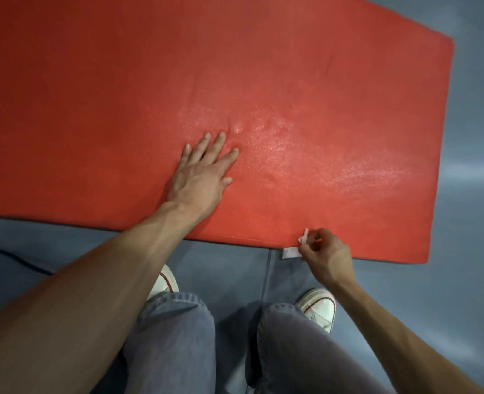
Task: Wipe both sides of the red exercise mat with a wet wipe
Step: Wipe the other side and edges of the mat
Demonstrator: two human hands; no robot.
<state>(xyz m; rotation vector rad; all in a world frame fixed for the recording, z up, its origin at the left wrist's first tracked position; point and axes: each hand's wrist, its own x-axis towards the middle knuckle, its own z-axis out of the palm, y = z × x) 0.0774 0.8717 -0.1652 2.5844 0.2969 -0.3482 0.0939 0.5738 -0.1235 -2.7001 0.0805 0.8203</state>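
The red exercise mat (292, 81) lies flat on the grey-blue floor and fills most of the view. A wet sheen shows on its middle and right part. My left hand (201, 172) rests flat on the mat near the front edge, fingers straight and spread. My right hand (324, 248) is at the mat's front edge, fingers curled, pinching a small white wet wipe (292, 250). Part of the wipe hangs over the edge onto the floor.
Grey-blue floor (462, 280) surrounds the mat. My legs in grey jeans and white sneakers (319, 307) stand just in front of the mat's near edge. A dark cable (13, 255) runs across the floor at lower left.
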